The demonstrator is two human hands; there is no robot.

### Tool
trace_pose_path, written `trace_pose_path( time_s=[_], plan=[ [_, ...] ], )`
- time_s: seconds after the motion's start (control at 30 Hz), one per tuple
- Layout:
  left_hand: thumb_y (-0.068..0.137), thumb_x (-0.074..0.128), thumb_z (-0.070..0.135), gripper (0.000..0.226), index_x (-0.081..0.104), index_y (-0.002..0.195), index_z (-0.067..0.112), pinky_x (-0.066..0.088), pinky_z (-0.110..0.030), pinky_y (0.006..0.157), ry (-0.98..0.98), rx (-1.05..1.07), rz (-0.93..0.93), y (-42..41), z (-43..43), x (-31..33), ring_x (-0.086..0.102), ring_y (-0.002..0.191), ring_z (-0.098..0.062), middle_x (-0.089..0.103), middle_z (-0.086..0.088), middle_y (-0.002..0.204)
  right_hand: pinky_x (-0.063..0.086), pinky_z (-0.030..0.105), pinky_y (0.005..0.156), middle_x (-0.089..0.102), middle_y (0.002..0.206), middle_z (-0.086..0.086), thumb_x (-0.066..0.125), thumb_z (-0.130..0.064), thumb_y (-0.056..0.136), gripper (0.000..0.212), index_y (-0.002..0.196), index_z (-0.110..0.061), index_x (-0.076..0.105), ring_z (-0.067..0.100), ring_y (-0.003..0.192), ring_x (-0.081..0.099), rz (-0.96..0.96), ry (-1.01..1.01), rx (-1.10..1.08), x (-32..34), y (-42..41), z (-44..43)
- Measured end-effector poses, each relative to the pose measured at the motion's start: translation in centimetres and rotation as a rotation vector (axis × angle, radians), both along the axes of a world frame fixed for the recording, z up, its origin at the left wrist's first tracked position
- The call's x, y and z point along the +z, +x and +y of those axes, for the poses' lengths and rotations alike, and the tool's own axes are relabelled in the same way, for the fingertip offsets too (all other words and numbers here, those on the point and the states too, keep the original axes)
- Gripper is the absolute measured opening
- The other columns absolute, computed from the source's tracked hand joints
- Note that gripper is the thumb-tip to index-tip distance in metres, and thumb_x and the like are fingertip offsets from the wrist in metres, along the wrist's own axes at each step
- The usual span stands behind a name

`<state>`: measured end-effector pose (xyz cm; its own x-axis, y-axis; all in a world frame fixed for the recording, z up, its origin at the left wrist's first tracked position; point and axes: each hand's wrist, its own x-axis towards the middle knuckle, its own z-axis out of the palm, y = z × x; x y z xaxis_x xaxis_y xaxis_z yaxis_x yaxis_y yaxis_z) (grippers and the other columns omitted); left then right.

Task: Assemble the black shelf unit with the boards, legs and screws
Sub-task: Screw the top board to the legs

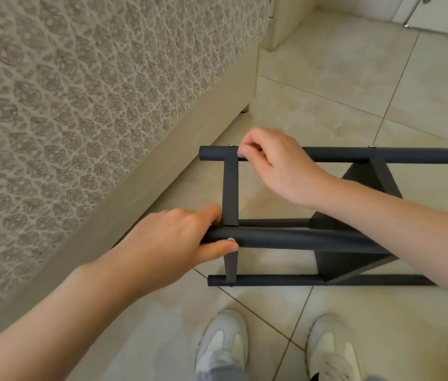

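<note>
Black near leg (299,239) in left grip (173,237), far leg (423,155) in right grip (277,163)

black shelf unit (327,240), assembled, on its side

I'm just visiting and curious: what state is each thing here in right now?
Shelf unit: on its side on the floor, boards and legs joined.
Near leg: gripped at its end by the left hand.
Far leg: right hand has its fingers curled over it.
Screw: seated in the near leg, beside the left thumb.
</note>
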<state>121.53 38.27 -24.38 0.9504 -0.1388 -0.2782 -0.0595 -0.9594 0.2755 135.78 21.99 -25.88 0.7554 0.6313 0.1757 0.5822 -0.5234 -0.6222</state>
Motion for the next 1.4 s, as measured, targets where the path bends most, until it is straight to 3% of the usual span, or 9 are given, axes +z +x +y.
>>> trace_pose_path(
  time_s=[0.17, 0.33, 0.5, 0.63, 0.7, 0.87, 1.13, 1.27, 1.4],
  plan=[
    [0.079, 0.015, 0.077, 0.044, 0.025, 0.088, 0.035, 0.026, -0.025, 0.048, 0.108, -0.097, -0.065, 0.6, 0.1, -0.6, 0.043, 0.056, -0.016, 0.043, 0.004, 0.063, 0.045, 0.031, 0.085, 0.064, 0.100, 0.003, 0.039, -0.017, 0.104, 0.021, 0.102, -0.007, 0.057, 0.019, 0.096, 0.057, 0.048, -0.030, 0.015, -0.2, 2.6, 1.8],
    [0.065, 0.022, 0.088, 0.049, 0.029, 0.080, 0.041, 0.029, -0.026, 0.050, -0.110, -0.062, -0.023, 0.8, 1.0, -2.0, 0.046, 0.059, -0.015, 0.045, 0.003, 0.059, 0.051, 0.047, 0.085, 0.065, 0.095, 0.009, 0.032, -0.022, 0.104, 0.020, 0.099, -0.013, 0.049, 0.028, 0.095, 0.064, 0.103, -0.093, 0.031, -0.1, 3.7, 4.8],
    [0.062, 0.032, 0.095, 0.050, 0.029, 0.077, 0.047, 0.024, -0.025, 0.047, -0.168, -0.079, -0.074, 1.1, 1.4, -2.7, 0.044, 0.054, -0.013, 0.042, 0.006, 0.053, 0.047, 0.040, 0.068, 0.058, 0.090, 0.007, 0.032, -0.020, 0.103, 0.016, 0.104, -0.010, 0.044, 0.033, 0.083, 0.062, 0.048, -0.311, 0.024, -1.1, 4.1, 6.7],
    [0.062, 0.039, 0.093, 0.051, 0.034, 0.075, 0.044, 0.027, -0.023, 0.048, -0.238, -0.005, -0.068, 0.9, 1.1, -2.7, 0.045, 0.056, -0.012, 0.048, 0.009, 0.057, 0.049, 0.043, 0.068, 0.054, 0.085, -0.005, 0.031, -0.019, 0.102, 0.013, 0.103, -0.012, 0.041, 0.032, 0.079, 0.064, 0.001, -0.267, 0.056, -1.5, 4.1, 6.4],
    [0.058, 0.051, 0.088, 0.046, 0.041, 0.075, 0.046, 0.029, -0.024, 0.051, -0.365, 0.064, 0.024, 1.1, 1.0, -2.6, 0.044, 0.057, -0.011, 0.053, 0.014, 0.060, 0.050, 0.044, 0.071, 0.055, 0.086, -0.002, 0.029, -0.024, 0.103, 0.015, 0.103, -0.013, 0.040, 0.032, 0.077, 0.063, -0.005, -0.246, 0.078, -1.5, 4.2, 6.3],
    [0.052, 0.087, 0.068, 0.055, 0.052, 0.072, 0.030, 0.028, -0.020, 0.049, -0.665, 0.216, 0.145, 1.3, 0.7, -2.6, 0.036, 0.049, -0.007, 0.055, 0.002, 0.055, 0.052, 0.047, 0.073, 0.058, 0.088, 0.011, 0.028, -0.028, 0.104, 0.019, 0.102, -0.015, 0.041, 0.033, 0.076, 0.064, 0.028, -0.200, 0.098, -1.4, 4.0, 5.8],
    [0.048, 0.074, 0.070, 0.052, 0.051, 0.077, 0.033, 0.030, -0.020, 0.050, -0.691, 0.297, 0.098, -0.8, 0.1, -4.1, 0.038, 0.051, -0.009, 0.061, 0.006, 0.056, 0.043, 0.036, 0.061, 0.046, 0.076, -0.008, 0.031, -0.020, 0.104, 0.012, 0.103, -0.015, 0.041, 0.028, 0.079, 0.063, -0.008, -0.213, 0.145, -1.7, 2.5, 5.5],
    [0.052, 0.083, 0.066, 0.058, 0.046, 0.078, 0.031, 0.032, -0.017, 0.050, -0.727, 0.302, 0.093, -1.1, 0.0, -4.0, 0.040, 0.049, -0.008, 0.060, 0.013, 0.054, 0.051, 0.043, 0.068, 0.057, 0.083, 0.007, 0.028, -0.026, 0.105, 0.016, 0.103, -0.016, 0.041, 0.031, 0.077, 0.063, -0.021, -0.201, 0.158, -1.9, 2.2, 5.5],
    [0.052, 0.086, 0.066, 0.057, 0.043, 0.072, 0.034, 0.029, -0.015, 0.048, -0.725, 0.297, 0.075, -1.5, -0.1, -4.2, 0.041, 0.048, -0.008, 0.054, 0.017, 0.052, 0.051, 0.045, 0.069, 0.058, 0.081, 0.009, 0.027, -0.028, 0.105, 0.016, 0.101, -0.018, 0.039, 0.032, 0.075, 0.064, -0.032, -0.187, 0.146, -2.0, 2.0, 5.4]
  ],
)
